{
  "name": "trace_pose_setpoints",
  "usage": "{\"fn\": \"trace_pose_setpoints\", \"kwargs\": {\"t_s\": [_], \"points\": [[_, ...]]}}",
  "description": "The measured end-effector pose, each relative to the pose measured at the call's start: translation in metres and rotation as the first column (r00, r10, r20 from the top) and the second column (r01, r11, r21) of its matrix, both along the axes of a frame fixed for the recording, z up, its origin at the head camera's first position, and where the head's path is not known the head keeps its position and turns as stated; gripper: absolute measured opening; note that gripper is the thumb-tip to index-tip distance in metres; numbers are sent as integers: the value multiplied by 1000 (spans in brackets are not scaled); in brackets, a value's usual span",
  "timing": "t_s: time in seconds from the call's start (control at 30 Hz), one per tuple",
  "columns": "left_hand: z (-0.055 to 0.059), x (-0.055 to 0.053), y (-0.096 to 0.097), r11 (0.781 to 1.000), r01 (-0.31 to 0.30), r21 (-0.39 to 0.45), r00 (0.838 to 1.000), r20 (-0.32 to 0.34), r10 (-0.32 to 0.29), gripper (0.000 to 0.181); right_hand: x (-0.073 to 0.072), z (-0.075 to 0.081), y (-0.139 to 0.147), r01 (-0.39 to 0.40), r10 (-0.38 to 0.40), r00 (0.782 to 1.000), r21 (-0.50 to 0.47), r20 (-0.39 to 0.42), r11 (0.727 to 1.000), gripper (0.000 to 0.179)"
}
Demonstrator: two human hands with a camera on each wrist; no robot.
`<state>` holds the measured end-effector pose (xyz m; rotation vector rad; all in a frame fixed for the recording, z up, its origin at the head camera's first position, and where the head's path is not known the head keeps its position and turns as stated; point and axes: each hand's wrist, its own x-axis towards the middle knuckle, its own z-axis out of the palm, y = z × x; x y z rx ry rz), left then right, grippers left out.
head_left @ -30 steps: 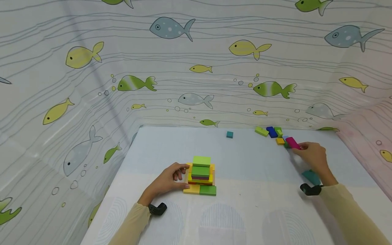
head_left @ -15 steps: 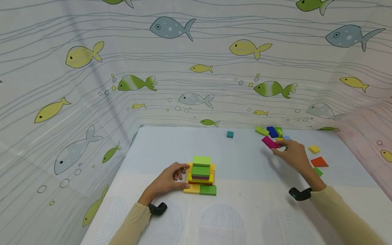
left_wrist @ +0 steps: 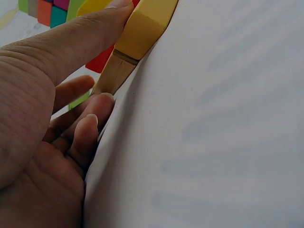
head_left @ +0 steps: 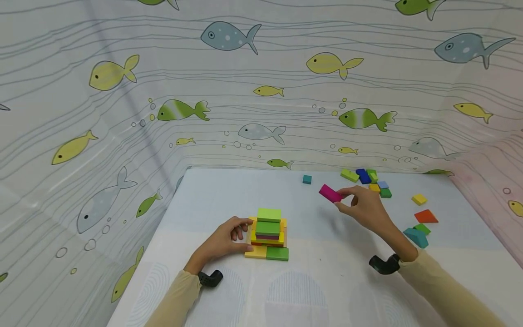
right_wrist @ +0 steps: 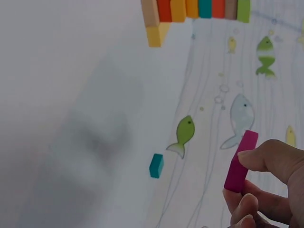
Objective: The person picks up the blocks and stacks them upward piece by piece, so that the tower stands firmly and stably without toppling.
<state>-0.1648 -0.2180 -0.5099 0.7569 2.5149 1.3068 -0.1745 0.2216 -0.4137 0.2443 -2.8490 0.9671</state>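
My right hand (head_left: 363,206) pinches a magenta rectangular block (head_left: 330,193) by one end, thumb against fingers, raised above the table. In the right wrist view the magenta block (right_wrist: 241,166) is tilted, with the thumb across its face. A tower of coloured blocks (head_left: 268,228) stands left of centre, light green on top, yellow and red lower down. My left hand (head_left: 224,236) grips its left side, forefinger at the back corner and thumb at the front. The left wrist view has that thumb by a yellow block (left_wrist: 147,28); the other fingers curl near a wooden piece (left_wrist: 114,71).
A small teal block (head_left: 307,179) lies alone at the back. Green, blue and orange blocks (head_left: 362,175) cluster at the back right. Nearer me on the right are a yellow block (head_left: 419,199), a red-orange one (head_left: 426,216) and a teal one (head_left: 416,237).
My right hand has carried the magenta block leftward from the back-right cluster towards the tower, uncovering blocks on the right. The left hand and the tower have stayed put.
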Motion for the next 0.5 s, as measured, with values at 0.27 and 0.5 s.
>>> {"fn": "trace_pose_setpoints", "kwargs": {"t_s": [0.27, 0.5], "points": [[1, 0, 0, 1000, -1, -17, 1000, -7, 1, 70, 15, 12, -35, -106, 104, 994, -39, -45, 994, 37], [1, 0, 0, 1000, -6, -29, 1000, -7, 6, 72, 27, 17, -66, -220, 216, 973, -47, -78, 974, 35]]}}
